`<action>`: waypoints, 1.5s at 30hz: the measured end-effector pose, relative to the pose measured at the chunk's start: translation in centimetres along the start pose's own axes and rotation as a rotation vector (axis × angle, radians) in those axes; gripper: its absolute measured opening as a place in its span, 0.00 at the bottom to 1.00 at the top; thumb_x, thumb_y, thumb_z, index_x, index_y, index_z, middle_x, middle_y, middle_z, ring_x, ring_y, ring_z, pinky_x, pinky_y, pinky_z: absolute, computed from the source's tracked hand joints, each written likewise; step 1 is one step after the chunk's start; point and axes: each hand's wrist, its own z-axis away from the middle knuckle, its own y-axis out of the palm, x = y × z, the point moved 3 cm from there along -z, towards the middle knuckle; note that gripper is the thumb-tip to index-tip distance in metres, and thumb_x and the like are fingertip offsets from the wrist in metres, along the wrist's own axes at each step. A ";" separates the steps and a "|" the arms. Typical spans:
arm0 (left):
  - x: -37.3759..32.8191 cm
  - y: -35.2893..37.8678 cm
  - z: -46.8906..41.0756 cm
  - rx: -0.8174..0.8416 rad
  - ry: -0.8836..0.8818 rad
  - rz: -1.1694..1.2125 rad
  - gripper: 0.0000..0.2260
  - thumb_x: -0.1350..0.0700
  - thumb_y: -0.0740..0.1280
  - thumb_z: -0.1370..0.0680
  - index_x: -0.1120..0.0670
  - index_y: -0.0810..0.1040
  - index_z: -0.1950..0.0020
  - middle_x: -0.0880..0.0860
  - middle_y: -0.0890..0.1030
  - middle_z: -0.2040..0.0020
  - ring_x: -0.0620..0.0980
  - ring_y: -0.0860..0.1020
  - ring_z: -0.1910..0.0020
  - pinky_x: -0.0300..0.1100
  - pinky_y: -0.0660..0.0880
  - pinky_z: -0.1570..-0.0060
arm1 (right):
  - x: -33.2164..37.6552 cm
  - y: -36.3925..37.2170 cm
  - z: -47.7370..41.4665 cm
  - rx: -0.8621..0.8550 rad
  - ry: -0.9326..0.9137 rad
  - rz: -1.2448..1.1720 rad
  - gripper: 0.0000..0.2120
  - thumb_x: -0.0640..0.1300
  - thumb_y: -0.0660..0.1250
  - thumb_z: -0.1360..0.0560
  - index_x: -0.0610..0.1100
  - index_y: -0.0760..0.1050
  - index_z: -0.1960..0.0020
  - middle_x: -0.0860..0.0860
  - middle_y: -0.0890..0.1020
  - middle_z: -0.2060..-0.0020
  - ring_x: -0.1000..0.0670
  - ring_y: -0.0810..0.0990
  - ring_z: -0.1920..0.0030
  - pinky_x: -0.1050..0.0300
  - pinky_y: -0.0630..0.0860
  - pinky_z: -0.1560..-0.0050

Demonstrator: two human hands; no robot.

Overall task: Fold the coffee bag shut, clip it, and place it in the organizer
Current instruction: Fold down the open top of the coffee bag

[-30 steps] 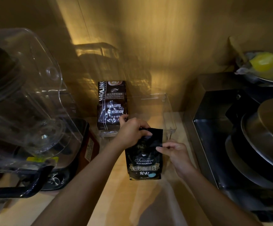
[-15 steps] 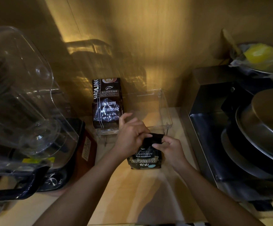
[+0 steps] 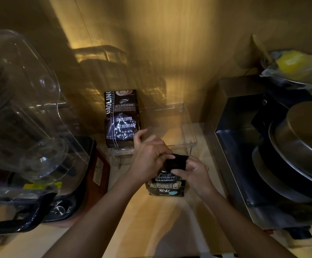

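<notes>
A small black coffee bag [image 3: 167,183] stands upright on the wooden counter [image 3: 157,220], just in front of the clear plastic organizer [image 3: 187,127]. Both hands are on the top of the bag. The left hand [image 3: 149,159] grips the top left part, with its fingers curled over the black flap. The right hand [image 3: 196,173] pinches the top right part, with the thumb lying across the front of the bag. The top of the bag is bent down over the front. White words on the bag show below the hands.

Inside the organizer, at its left end, a bigger dark coffee bag [image 3: 121,118] stands up. The rest of the organizer behind the hands looks bare.

Left of the organizer sits a big clear blender jug [image 3: 23,108] on a dark base. Right of the organizer is a shiny metal box [image 3: 231,116] with round metal pans [image 3: 300,146] stacked by it. A yellow thing in a plastic bag [image 3: 293,62] lies behind the pans.
</notes>
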 end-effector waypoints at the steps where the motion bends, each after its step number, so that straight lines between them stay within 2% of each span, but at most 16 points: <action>1: 0.2 -0.1 -0.1 0.004 0.006 -0.003 0.02 0.56 0.73 0.32 0.53 0.82 0.63 0.49 0.83 0.66 0.49 0.76 0.57 0.44 0.49 0.40 | 0.8 -0.4 0.1 0.001 -0.042 -0.039 0.16 0.41 0.76 0.38 0.62 0.78 0.63 0.57 0.79 0.55 0.44 0.74 0.44 0.35 0.67 0.39; 3: 0.2 -0.1 -0.2 0.013 0.018 -0.002 0.02 0.55 0.73 0.32 0.52 0.83 0.62 0.48 0.82 0.66 0.49 0.76 0.57 0.42 0.48 0.41 | 2.7 -0.9 -0.2 0.014 -0.164 -0.055 0.15 0.40 0.76 0.38 0.60 0.79 0.62 0.59 0.79 0.58 0.49 0.77 0.49 0.35 0.67 0.40; 5: 0.2 0.2 -0.3 0.016 0.012 0.013 0.02 0.54 0.72 0.31 0.52 0.83 0.61 0.49 0.82 0.65 0.49 0.75 0.56 0.45 0.49 0.40 | 4.3 -0.9 -0.8 0.032 -0.274 0.065 0.11 0.41 0.76 0.37 0.56 0.80 0.62 0.60 0.78 0.62 0.52 0.77 0.53 0.38 0.67 0.42; 8: 0.4 0.6 -0.5 -0.002 -0.055 0.057 0.04 0.54 0.72 0.31 0.53 0.81 0.58 0.48 0.82 0.63 0.48 0.76 0.54 0.42 0.47 0.40 | 5.5 -0.8 -1.7 0.005 -0.367 0.347 0.04 0.43 0.75 0.35 0.48 0.81 0.61 0.58 0.78 0.66 0.51 0.75 0.55 0.52 0.60 0.50; 10: 1.2 0.3 -0.4 -0.010 -0.113 0.089 0.07 0.54 0.72 0.30 0.52 0.77 0.55 0.47 0.82 0.59 0.47 0.76 0.51 0.38 0.45 0.41 | 5.6 -1.1 -1.9 -0.031 -0.331 0.438 0.04 0.45 0.74 0.34 0.47 0.81 0.61 0.55 0.79 0.64 0.48 0.69 0.53 0.57 0.55 0.55; 12: 2.1 -0.1 -0.2 -0.001 -0.147 0.094 0.08 0.55 0.71 0.30 0.52 0.75 0.54 0.48 0.82 0.57 0.46 0.76 0.49 0.36 0.44 0.42 | 6.0 -1.3 -1.9 -0.014 -0.331 0.492 0.04 0.45 0.73 0.33 0.47 0.80 0.58 0.55 0.78 0.62 0.49 0.64 0.53 0.57 0.55 0.57; 18: 2.6 -0.1 0.3 -0.033 -0.167 0.122 0.08 0.59 0.71 0.30 0.53 0.74 0.55 0.47 0.82 0.59 0.47 0.77 0.50 0.30 0.42 0.42 | 8.4 0.1 -1.8 0.127 -0.617 0.679 0.03 0.44 0.70 0.30 0.45 0.81 0.57 0.50 0.83 0.61 0.52 0.71 0.60 0.57 0.54 0.58; 22: 2.5 1.4 1.2 -0.107 -0.168 -0.022 0.18 0.55 0.74 0.34 0.50 0.72 0.48 0.47 0.80 0.58 0.46 0.73 0.52 0.40 0.50 0.43 | 8.4 0.1 -1.7 0.133 -0.675 0.651 0.03 0.37 0.72 0.32 0.38 0.80 0.63 0.44 0.83 0.67 0.44 0.78 0.63 0.52 0.63 0.56; 24: 3.1 2.3 2.0 -0.166 -0.300 0.151 0.25 0.57 0.75 0.34 0.48 0.68 0.42 0.45 0.76 0.57 0.43 0.67 0.52 0.42 0.57 0.46 | 8.4 0.2 -1.5 0.140 -0.712 0.657 0.04 0.37 0.71 0.33 0.37 0.79 0.65 0.43 0.82 0.69 0.44 0.78 0.65 0.52 0.64 0.58; 27: 5.0 3.4 3.4 -0.149 -0.519 0.790 0.36 0.63 0.76 0.36 0.41 0.62 0.37 0.47 0.78 0.52 0.46 0.76 0.50 0.34 0.72 0.51 | 8.5 0.0 -1.3 0.153 -0.715 0.628 0.04 0.38 0.71 0.33 0.37 0.79 0.65 0.44 0.82 0.70 0.44 0.78 0.66 0.48 0.69 0.59; 29: 6.4 4.2 4.2 -0.065 -0.601 1.006 0.31 0.67 0.75 0.37 0.43 0.70 0.42 0.48 0.82 0.55 0.46 0.80 0.53 0.31 0.76 0.58 | 8.6 -0.3 -1.5 0.159 -0.683 0.590 0.04 0.36 0.73 0.34 0.38 0.79 0.66 0.44 0.81 0.70 0.44 0.78 0.65 0.47 0.72 0.57; 32: 6.6 5.9 5.4 0.093 -0.622 0.997 0.18 0.69 0.74 0.37 0.47 0.80 0.58 0.43 0.84 0.63 0.41 0.81 0.60 0.30 0.75 0.65 | 8.5 -0.4 -1.4 0.174 -0.663 0.562 0.04 0.35 0.74 0.35 0.37 0.79 0.66 0.43 0.81 0.70 0.44 0.78 0.65 0.49 0.73 0.59; 37: 6.1 7.0 6.0 -0.028 -0.744 1.105 0.14 0.70 0.74 0.37 0.52 0.81 0.60 0.47 0.85 0.66 0.48 0.82 0.63 0.36 0.79 0.65 | 8.5 -0.1 -1.2 0.178 -0.675 0.563 0.04 0.34 0.73 0.35 0.37 0.79 0.66 0.44 0.81 0.71 0.45 0.78 0.66 0.49 0.74 0.60; 41: 6.9 6.8 6.3 0.057 -0.760 1.144 0.10 0.69 0.72 0.34 0.56 0.81 0.59 0.47 0.85 0.65 0.45 0.82 0.64 0.35 0.78 0.66 | 8.6 -0.3 -1.2 0.192 -0.693 0.572 0.03 0.36 0.73 0.34 0.38 0.79 0.66 0.44 0.81 0.71 0.45 0.78 0.67 0.48 0.75 0.60; 43: 7.7 6.7 7.0 0.046 -0.780 1.148 0.06 0.69 0.71 0.33 0.60 0.80 0.63 0.50 0.83 0.63 0.44 0.81 0.63 0.36 0.77 0.65 | 8.5 -0.7 -1.0 0.195 -0.694 0.565 0.03 0.36 0.73 0.34 0.38 0.79 0.66 0.44 0.81 0.71 0.45 0.78 0.67 0.48 0.75 0.61; 45: 8.6 6.7 7.8 -0.035 -0.817 1.114 0.08 0.70 0.70 0.33 0.59 0.79 0.68 0.54 0.80 0.64 0.45 0.80 0.64 0.40 0.76 0.61 | 8.5 -0.8 -0.9 0.195 -0.691 0.564 0.04 0.34 0.74 0.35 0.37 0.79 0.66 0.44 0.80 0.71 0.44 0.78 0.67 0.48 0.75 0.61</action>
